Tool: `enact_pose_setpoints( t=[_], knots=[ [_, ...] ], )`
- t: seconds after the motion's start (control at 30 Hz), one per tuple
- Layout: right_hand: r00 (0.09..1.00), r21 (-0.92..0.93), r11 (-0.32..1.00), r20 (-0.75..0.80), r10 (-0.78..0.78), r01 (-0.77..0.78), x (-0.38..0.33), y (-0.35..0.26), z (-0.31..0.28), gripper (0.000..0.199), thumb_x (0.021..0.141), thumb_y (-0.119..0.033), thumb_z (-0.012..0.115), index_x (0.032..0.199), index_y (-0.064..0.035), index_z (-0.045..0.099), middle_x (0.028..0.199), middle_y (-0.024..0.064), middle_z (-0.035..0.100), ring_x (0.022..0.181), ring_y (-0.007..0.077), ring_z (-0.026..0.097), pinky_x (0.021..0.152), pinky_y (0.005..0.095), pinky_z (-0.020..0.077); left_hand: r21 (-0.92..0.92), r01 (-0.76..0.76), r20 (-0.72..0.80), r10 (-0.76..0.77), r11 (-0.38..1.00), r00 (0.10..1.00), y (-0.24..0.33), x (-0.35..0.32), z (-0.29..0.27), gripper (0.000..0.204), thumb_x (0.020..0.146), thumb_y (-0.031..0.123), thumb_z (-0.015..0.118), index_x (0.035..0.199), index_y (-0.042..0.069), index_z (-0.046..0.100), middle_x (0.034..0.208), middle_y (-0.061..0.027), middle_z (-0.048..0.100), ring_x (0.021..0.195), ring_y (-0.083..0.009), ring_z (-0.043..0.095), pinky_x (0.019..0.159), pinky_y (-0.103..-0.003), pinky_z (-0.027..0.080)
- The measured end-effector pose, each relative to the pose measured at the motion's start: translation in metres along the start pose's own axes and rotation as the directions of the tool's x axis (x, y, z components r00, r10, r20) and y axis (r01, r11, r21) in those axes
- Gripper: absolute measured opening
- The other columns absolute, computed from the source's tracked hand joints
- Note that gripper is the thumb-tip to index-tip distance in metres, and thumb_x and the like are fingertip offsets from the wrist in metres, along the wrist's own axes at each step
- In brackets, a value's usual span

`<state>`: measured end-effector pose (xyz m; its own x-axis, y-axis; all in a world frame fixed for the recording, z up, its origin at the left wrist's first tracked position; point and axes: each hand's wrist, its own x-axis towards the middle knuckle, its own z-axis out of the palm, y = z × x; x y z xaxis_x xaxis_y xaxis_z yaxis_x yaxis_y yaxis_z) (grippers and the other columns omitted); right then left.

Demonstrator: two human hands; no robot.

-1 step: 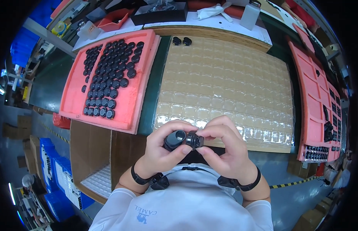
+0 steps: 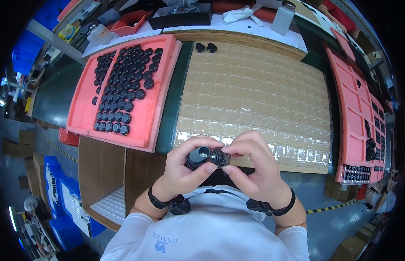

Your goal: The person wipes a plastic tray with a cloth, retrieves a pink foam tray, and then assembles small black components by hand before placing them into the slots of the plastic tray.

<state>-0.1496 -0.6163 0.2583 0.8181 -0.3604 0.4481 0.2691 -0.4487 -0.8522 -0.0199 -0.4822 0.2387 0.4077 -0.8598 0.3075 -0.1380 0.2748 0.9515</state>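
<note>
Over the clear tray [image 2: 254, 100], my left hand [image 2: 180, 172] and right hand [image 2: 257, 169] haven't moved; fingers pinch two black caps [image 2: 207, 156] together.

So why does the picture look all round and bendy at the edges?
Head view: a fisheye lens bows straight edges like the pink foam tray near the rim; corners go black; the clear blister tray glints; the hands at centre stay sharp.
</note>
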Motion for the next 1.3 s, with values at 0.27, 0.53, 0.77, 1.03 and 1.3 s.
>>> enact_pose_setpoints(
  t=[0.27, 0.53, 0.77, 1.03, 1.3],
  knots=[
    [0.974, -0.202, 0.979, 0.217, 0.065, -0.021, 0.055, 0.016, -0.023, 0.024, 0.077, -0.002, 0.064, 0.1, -0.0006, 0.058, 0.092, 0.0087, 0.055, 0.082, 0.0162, 0.054, 0.071, 0.0253, 0.0446, -0.211, 0.22, -0.104, -0.246, 0.952, 0.964, -0.034, 0.009, -0.01, 0.032, 0.088, 0.018, 0.061, 0.112, -0.003, 0.054, 0.098, -0.0086, 0.063, 0.091, -0.0118, 0.057, 0.082, -0.026, 0.045],
    [0.891, -0.315, 0.842, -0.026, 0.454, -0.438, 0.163, 0.132, -0.042, 0.022, 0.083, -0.012, 0.063, 0.099, 0.0023, 0.059, 0.085, 0.0061, 0.063, 0.074, 0.0106, 0.057, 0.068, 0.0236, 0.0462, -0.275, 0.209, -0.033, -0.226, 0.939, 0.973, -0.037, 0.008, -0.027, 0.052, 0.089, 0.042, 0.057, 0.108, -0.006, 0.055, 0.085, -0.0124, 0.063, 0.058, -0.0072, 0.045, 0.054, -0.021, 0.039],
    [0.934, -0.67, 0.657, -0.173, 0.314, -0.345, 0.201, 0.199, -0.029, 0.024, 0.082, -0.019, 0.063, 0.097, 0.0001, 0.061, 0.088, 0.0113, 0.063, 0.079, 0.0216, 0.061, 0.072, 0.032, 0.0483, -0.425, 0.166, 0.114, -0.129, 0.89, 0.985, -0.038, 0.002, -0.048, 0.068, 0.09, 0.06, 0.038, 0.1, -0.005, 0.056, 0.085, -0.0119, 0.06, 0.059, -0.01, 0.045, 0.056, -0.023, 0.039],
    [0.961, -0.814, 0.519, -0.164, 0.225, -0.26, 0.202, 0.206, -0.016, 0.024, 0.081, -0.021, 0.062, 0.096, -0.0018, 0.062, 0.097, 0.0151, 0.06, 0.091, 0.0289, 0.059, 0.079, 0.0379, 0.0475, -0.312, 0.097, 0.103, -0.068, 0.945, 0.992, -0.027, 0.001, -0.054, 0.076, 0.09, 0.065, 0.022, 0.084, -0.003, 0.055, 0.075, -0.0126, 0.056, 0.057, -0.0123, 0.045, 0.057, -0.025, 0.038],
    [0.994, -0.856, 0.506, -0.108, 0.025, -0.106, 0.194, 0.202, -0.028, 0.028, 0.082, -0.018, 0.063, 0.106, -0.0036, 0.059, 0.101, 0.0145, 0.058, 0.091, 0.0264, 0.059, 0.077, 0.036, 0.0475, -0.126, -0.072, 0.063, 0.081, 0.989, 0.995, -0.018, 0.003, -0.052, 0.075, 0.089, 0.065, 0.02, 0.083, -0.001, 0.055, 0.078, -0.0109, 0.056, 0.062, -0.0153, 0.049, 0.06, -0.027, 0.041]
  ],
)
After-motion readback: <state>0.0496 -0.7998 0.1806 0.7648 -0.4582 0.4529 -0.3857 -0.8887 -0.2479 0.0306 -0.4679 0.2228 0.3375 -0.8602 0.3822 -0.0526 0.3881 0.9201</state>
